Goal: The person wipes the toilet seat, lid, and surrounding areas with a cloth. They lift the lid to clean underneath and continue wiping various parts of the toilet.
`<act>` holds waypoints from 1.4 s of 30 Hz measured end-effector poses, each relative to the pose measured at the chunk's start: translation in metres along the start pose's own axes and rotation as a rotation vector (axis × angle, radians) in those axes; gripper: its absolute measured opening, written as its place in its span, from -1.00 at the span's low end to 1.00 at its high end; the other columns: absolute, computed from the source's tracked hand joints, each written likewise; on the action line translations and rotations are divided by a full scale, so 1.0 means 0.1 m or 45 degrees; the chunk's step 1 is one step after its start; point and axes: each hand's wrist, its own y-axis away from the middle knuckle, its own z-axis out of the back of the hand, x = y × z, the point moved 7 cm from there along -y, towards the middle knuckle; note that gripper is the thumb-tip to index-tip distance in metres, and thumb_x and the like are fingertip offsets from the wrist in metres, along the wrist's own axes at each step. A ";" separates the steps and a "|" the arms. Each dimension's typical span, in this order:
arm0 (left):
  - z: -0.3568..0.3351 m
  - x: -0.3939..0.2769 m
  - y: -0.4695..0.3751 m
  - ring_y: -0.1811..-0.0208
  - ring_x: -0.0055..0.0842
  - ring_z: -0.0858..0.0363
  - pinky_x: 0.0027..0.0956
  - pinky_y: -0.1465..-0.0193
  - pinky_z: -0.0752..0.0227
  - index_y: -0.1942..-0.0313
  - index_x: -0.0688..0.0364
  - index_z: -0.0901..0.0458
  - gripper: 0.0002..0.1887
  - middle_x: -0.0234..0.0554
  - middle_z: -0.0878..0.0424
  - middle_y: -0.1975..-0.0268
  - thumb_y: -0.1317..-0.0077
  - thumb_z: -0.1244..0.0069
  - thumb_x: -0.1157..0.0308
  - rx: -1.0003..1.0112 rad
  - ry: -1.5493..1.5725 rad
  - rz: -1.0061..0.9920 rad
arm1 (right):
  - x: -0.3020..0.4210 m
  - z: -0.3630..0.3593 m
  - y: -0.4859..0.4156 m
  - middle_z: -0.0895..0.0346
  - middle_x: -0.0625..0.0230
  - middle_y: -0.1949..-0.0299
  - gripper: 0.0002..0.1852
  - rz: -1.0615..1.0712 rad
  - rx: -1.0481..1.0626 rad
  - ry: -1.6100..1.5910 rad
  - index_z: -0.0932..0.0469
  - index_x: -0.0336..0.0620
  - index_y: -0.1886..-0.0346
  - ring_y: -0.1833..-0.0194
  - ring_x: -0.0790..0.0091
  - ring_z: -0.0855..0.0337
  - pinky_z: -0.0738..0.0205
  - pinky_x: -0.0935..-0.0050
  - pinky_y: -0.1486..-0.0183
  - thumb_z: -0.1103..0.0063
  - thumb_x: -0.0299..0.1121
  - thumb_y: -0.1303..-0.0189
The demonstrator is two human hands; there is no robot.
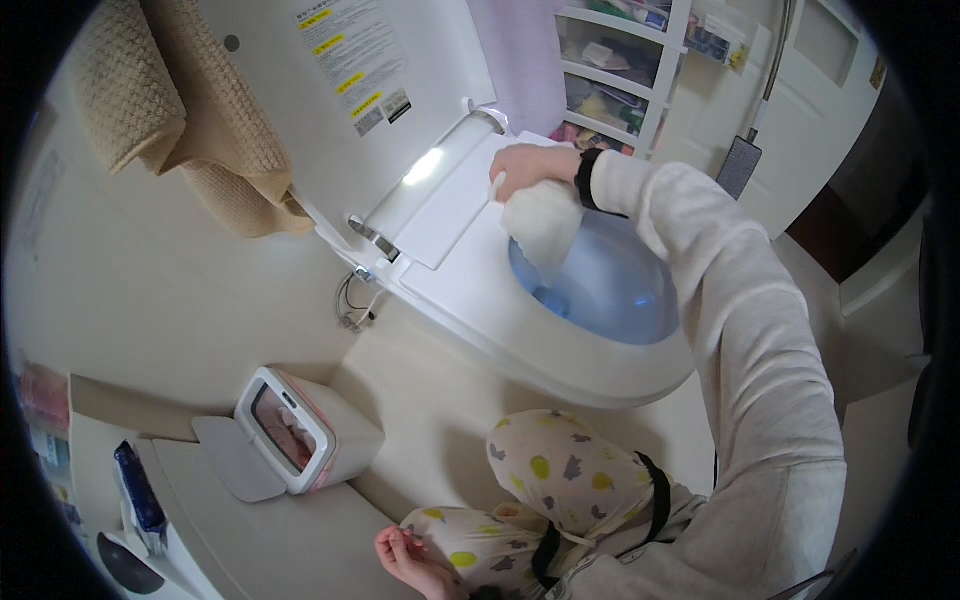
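My right hand (529, 166) is closed on a white cloth or wipe (546, 225), pressed at the rear corner of the toilet seat (465, 300). The loose end of the wipe hangs over the bluish toilet bowl (622, 277). Behind, the toilet lid (427, 52) stands raised and bears a printed label. Low in the view, my left hand (405, 553) rests near my knee with its fingers curled; nothing shows in it.
A small bin (337, 431) with its flap open holds a pink liner, left of the toilet. Beige towels (225, 142) hang at the upper left. Drawers (607, 60) and a long-handled flat tool (739, 166) stand beyond the toilet. A hose (345, 304) runs beside its base.
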 end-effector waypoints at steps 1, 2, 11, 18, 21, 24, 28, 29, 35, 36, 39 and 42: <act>-0.01 0.00 0.00 0.51 -0.73 -0.27 -0.69 0.48 -0.16 0.34 0.18 -0.44 -0.94 -0.41 -0.41 0.47 -0.25 0.05 0.42 0.009 0.023 0.019 | 0.05 0.01 0.00 -0.60 0.05 0.26 -0.49 0.078 -0.008 0.022 -0.62 -0.24 0.25 0.19 0.12 -0.58 -0.44 0.29 0.11 -0.30 -0.08 0.30; -0.02 0.01 0.01 0.51 -0.72 -0.27 -0.69 0.47 -0.17 0.34 0.17 -0.44 -0.94 -0.41 -0.41 0.46 -0.24 0.04 0.42 0.019 0.042 0.044 | 0.04 -0.02 0.01 -0.60 0.06 0.26 -0.50 0.062 0.023 -0.076 -0.62 -0.22 0.24 0.18 0.12 -0.59 -0.44 0.29 0.11 -0.30 -0.09 0.30; 0.01 0.04 -0.02 0.52 -0.74 -0.30 -0.71 0.51 -0.17 0.33 0.16 -0.43 -0.94 -0.41 -0.43 0.46 -0.24 0.05 0.42 0.032 0.007 0.035 | -0.13 -0.01 0.01 -0.61 0.07 0.34 -0.55 -0.108 -0.118 -0.072 -0.63 -0.19 0.28 0.27 0.14 -0.61 -0.47 0.30 0.19 -0.28 -0.12 0.29; 0.00 0.04 -0.01 0.60 -0.78 -0.27 -0.75 0.64 -0.10 0.34 0.15 -0.42 -0.95 -0.42 -0.43 0.50 -0.26 0.06 0.42 0.020 0.016 0.060 | -0.21 0.02 0.02 -0.60 0.04 0.30 -0.55 -0.194 -0.272 0.008 -0.62 -0.15 0.24 0.20 0.12 -0.59 -0.45 0.27 0.15 -0.27 -0.13 0.27; -0.01 0.04 0.00 0.59 -0.77 -0.28 -0.75 0.63 -0.10 0.34 0.15 -0.42 -0.95 -0.42 -0.43 0.50 -0.26 0.07 0.42 0.015 0.043 0.064 | -0.07 -0.05 0.02 -0.59 0.05 0.26 -0.54 -0.026 -0.144 -0.007 -0.62 -0.12 0.22 0.16 0.11 -0.58 -0.44 0.27 0.11 -0.26 -0.12 0.27; 0.01 0.05 0.00 0.59 -0.77 -0.28 -0.75 0.63 -0.10 0.34 0.15 -0.42 -0.95 -0.41 -0.43 0.50 -0.26 0.07 0.42 0.017 0.038 0.066 | -0.14 0.00 0.06 -0.59 0.07 0.24 -0.54 -0.229 -0.220 0.006 -0.63 -0.11 0.22 0.15 0.10 -0.57 -0.44 0.27 0.10 -0.26 -0.11 0.28; 0.03 0.05 -0.01 0.58 -0.76 -0.29 -0.74 0.62 -0.11 0.34 0.15 -0.42 -0.95 -0.41 -0.44 0.49 -0.26 0.07 0.43 0.032 0.019 0.065 | -0.05 -0.05 0.04 -0.60 0.09 0.26 -0.53 -0.111 -0.141 -0.011 -0.63 -0.12 0.23 0.19 0.10 -0.59 -0.45 0.27 0.12 -0.26 -0.10 0.29; 0.04 0.05 -0.01 0.58 -0.76 -0.28 -0.73 0.62 -0.11 0.34 0.15 -0.42 -0.95 -0.40 -0.44 0.49 -0.26 0.07 0.43 0.025 0.013 0.067 | -0.06 -0.06 0.03 -0.60 0.10 0.27 -0.53 -0.128 -0.131 0.004 -0.63 -0.12 0.23 0.20 0.10 -0.59 -0.46 0.27 0.13 -0.26 -0.10 0.29; 0.05 0.03 0.01 0.58 -0.76 -0.28 -0.74 0.62 -0.10 0.32 0.15 -0.43 -0.94 -0.41 -0.44 0.48 -0.26 0.06 0.41 -0.022 0.006 0.065 | -0.07 -0.05 0.00 -0.61 0.10 0.31 -0.55 -0.051 -0.143 0.054 -0.63 -0.13 0.27 0.24 0.11 -0.60 -0.47 0.26 0.17 -0.25 -0.09 0.28; 0.04 0.03 0.02 0.58 -0.76 -0.28 -0.74 0.62 -0.09 0.32 0.15 -0.43 -0.94 -0.41 -0.44 0.48 -0.26 0.06 0.40 -0.015 0.016 0.067 | -0.08 -0.05 0.01 -0.61 0.09 0.31 -0.56 -0.067 -0.152 0.100 -0.63 -0.14 0.27 0.24 0.11 -0.60 -0.47 0.26 0.17 -0.25 -0.09 0.27; 0.03 0.02 0.03 0.58 -0.77 -0.28 -0.75 0.62 -0.08 0.32 0.15 -0.43 -0.93 -0.41 -0.44 0.48 -0.25 0.05 0.40 -0.006 0.013 0.081 | -0.11 -0.05 0.03 -0.61 0.09 0.31 -0.57 -0.093 -0.179 0.000 -0.64 -0.12 0.28 0.23 0.10 -0.60 -0.46 0.26 0.17 -0.25 -0.10 0.26; 0.04 0.00 0.03 0.57 -0.77 -0.28 -0.75 0.61 -0.08 0.32 0.16 -0.43 -0.93 -0.41 -0.43 0.49 -0.25 0.05 0.40 -0.016 0.031 0.058 | -0.02 -0.07 0.04 -0.61 0.11 0.31 -0.60 0.053 -0.246 0.017 -0.64 -0.11 0.30 0.23 0.08 -0.60 -0.46 0.23 0.17 -0.23 -0.11 0.24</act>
